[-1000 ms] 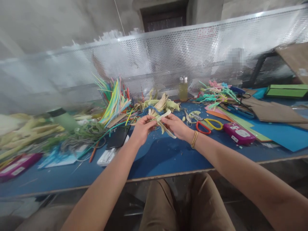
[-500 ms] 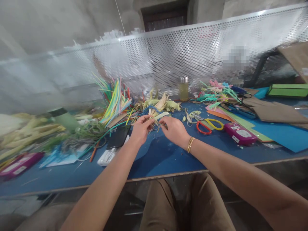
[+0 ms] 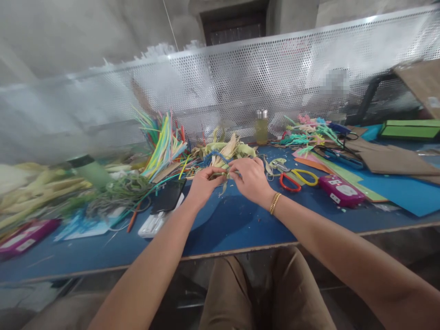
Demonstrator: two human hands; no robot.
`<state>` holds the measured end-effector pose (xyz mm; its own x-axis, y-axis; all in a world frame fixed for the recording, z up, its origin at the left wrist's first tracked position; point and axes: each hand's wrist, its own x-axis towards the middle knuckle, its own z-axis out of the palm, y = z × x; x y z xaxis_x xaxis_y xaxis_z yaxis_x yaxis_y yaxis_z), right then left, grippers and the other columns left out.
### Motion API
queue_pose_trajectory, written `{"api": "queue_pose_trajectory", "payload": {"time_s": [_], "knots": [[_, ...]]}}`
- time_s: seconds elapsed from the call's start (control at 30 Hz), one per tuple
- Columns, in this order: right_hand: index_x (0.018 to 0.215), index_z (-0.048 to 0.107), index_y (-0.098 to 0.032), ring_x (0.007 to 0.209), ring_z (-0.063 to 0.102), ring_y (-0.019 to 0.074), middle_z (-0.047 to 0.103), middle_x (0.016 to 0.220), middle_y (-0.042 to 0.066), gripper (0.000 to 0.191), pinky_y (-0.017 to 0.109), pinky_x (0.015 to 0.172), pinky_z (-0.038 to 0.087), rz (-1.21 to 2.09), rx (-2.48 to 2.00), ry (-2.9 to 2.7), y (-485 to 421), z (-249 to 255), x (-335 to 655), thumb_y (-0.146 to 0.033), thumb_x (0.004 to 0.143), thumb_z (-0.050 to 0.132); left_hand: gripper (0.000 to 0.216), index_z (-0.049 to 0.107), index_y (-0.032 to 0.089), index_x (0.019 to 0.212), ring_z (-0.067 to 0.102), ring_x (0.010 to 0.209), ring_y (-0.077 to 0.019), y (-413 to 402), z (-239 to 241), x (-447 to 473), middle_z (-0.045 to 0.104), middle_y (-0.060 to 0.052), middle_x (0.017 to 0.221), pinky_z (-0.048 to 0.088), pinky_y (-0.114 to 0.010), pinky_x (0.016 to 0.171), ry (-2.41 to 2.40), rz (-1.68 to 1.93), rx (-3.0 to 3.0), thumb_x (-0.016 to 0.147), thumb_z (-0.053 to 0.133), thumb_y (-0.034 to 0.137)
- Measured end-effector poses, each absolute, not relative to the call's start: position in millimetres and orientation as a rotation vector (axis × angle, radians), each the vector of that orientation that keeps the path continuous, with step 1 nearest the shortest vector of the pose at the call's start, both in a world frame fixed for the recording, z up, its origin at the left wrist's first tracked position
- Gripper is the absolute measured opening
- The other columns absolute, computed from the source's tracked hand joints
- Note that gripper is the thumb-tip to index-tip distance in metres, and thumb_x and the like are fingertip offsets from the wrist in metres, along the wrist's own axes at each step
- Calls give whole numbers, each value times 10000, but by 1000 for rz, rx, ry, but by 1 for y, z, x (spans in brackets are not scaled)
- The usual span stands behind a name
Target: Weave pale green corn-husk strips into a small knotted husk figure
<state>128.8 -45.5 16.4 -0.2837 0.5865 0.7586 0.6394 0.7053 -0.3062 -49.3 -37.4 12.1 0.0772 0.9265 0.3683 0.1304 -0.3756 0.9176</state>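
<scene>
Over the middle of the table, my left hand [image 3: 205, 184] pinches a thin, pale green corn husk strip [image 3: 223, 188], its loose end hanging below the fingers. My right hand [image 3: 250, 178], with a gold bracelet at the wrist, is close against it. The right thumb and fingertips are drawn together at the same strip, and its other fingers curl over and hide part of it. Just behind both hands lies a heap of dried corn husks [image 3: 231, 149] with a blue cord [image 3: 215, 156] across it.
Red-handled and yellow-handled scissors [image 3: 290, 182] lie right of my hands, beside a purple box [image 3: 342, 191]. A black phone [image 3: 168, 196] and white case [image 3: 151, 226] are left. Coloured pipe cleaners [image 3: 161, 149] stand behind. A bottle [image 3: 261, 128] stands near the perforated metal panel [image 3: 240, 87].
My right hand has turned over and moved up, its fingers now covering the strip. The strip's pale, wide end no longer shows above the fingers. My left hand has stayed nearly in place.
</scene>
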Motion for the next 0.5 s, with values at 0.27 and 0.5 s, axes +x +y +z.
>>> {"api": "queue_pose_trajectory", "payload": {"time_s": [0.27, 0.5], "knots": [[774, 533, -207, 773, 572, 187, 664, 832, 50, 74, 327, 723, 387, 263, -926, -1985, -30, 10, 131, -177, 841, 527, 298, 726, 176, 884, 605, 673, -138, -38, 13, -55, 685, -22, 752, 447, -259, 640, 982, 1195, 1555, 617, 822, 268], [723, 470, -218, 702, 517, 157, 576, 732, 9, 118, 296, 647, 373, 373, -872, -1926, -28, 7, 127, -184, 823, 524, 366, 611, 183, 887, 581, 618, -98, -41, 16, -53, 628, 23, 712, 399, -209, 575, 948, 1208, 1421, 606, 840, 232]]}}
